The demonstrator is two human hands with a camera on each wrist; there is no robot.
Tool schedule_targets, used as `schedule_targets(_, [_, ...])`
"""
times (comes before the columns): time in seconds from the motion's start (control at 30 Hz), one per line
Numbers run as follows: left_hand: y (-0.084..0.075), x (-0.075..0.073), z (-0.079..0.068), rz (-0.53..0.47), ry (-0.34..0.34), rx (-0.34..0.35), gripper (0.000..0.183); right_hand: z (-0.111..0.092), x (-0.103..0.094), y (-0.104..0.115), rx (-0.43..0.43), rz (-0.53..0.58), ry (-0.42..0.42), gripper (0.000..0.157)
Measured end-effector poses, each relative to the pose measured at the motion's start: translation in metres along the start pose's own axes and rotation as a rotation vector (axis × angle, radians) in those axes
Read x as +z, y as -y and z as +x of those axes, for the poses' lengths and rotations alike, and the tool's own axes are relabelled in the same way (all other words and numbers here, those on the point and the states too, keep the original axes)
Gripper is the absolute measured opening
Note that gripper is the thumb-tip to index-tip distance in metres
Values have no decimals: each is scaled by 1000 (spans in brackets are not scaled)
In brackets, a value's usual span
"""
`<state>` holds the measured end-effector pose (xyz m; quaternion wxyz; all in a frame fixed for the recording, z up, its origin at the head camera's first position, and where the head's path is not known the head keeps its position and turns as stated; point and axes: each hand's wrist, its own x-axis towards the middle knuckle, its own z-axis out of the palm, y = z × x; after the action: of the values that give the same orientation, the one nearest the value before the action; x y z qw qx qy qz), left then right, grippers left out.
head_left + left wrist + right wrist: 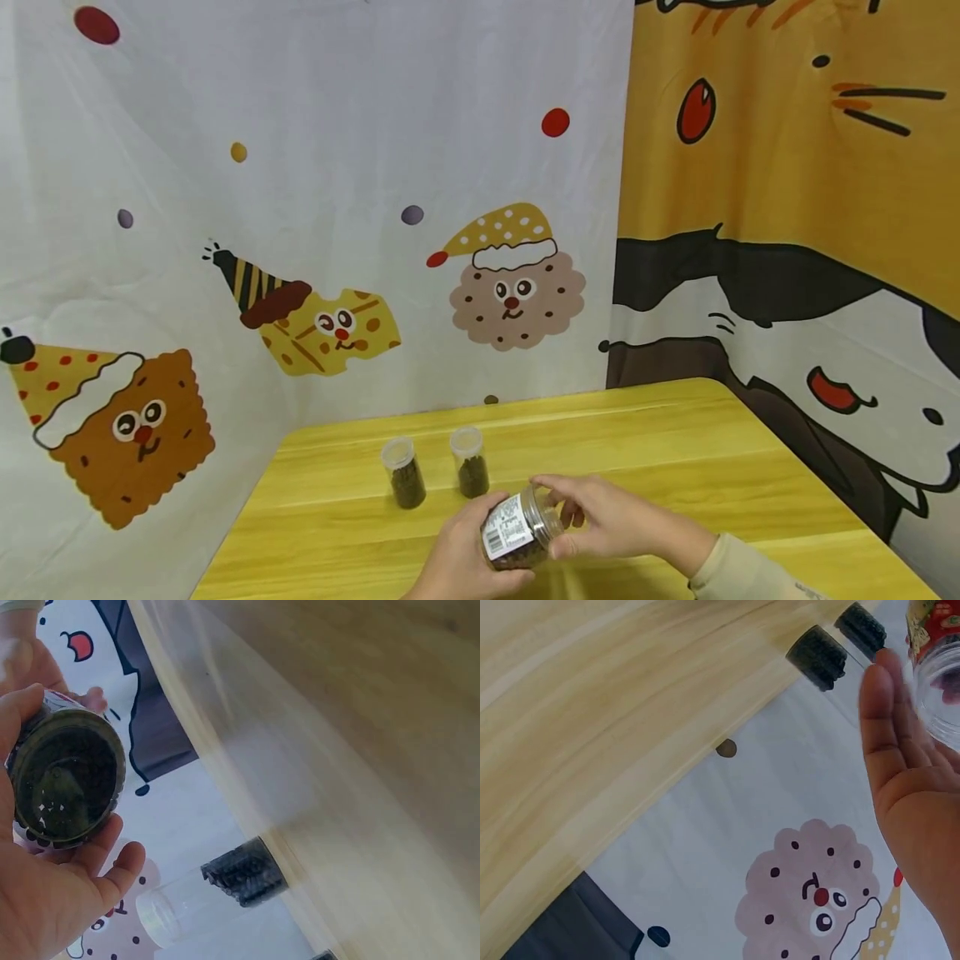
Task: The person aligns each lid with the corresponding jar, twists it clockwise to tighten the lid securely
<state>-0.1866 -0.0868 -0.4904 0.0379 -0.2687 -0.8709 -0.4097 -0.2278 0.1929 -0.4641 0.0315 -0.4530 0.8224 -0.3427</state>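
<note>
My left hand point(468, 550) grips a clear jar point(513, 533) with a white barcode label and dark contents, tilted so its mouth faces right. In the left wrist view the jar's round dark base point(69, 778) faces the camera. Beside the jar's mouth is my right hand point(611, 517), its forefinger above the neck and its thumb near the lower rim. The right wrist view shows its fingers fairly straight next to the clear, ringed mouth point(941, 694); whether they touch it is hard to tell. A red printed label point(937, 630) shows there too.
Two slim clear jars, a left one point(405, 475) and a right one point(470, 465), stand upright behind the hands, partly filled with dark pieces. They are on a yellow wood-grain table point(337, 533). A cartoon-printed curtain point(450, 100) hangs along the table's back and sides.
</note>
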Motion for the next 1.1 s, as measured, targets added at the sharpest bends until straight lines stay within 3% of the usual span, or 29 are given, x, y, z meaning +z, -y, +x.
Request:
schedule_targets(0.17, [5,-2,0,14,2,-7,85,-1,0,3,-13,-56,-29,107])
schedule_targets(0.4, [11,-2,0,45,-7,2,87,1,3,5,-104,-100,-74,96])
schedule_targets(0.6, [9,-1,-3,32,11,-11,83,2,5,3,-17,-33,-37,84])
schedule_targets(0.77, [7,-2,-4,22,13,-9,83,2,5,0,67,-3,25,84])
schedule_targets(0.97, [11,-4,-3,30,13,-43,86,1,6,0,50,-48,3,101])
schedule_targets(1.1, [11,-6,-3,40,12,-46,87,1,7,2,9,-66,-32,100])
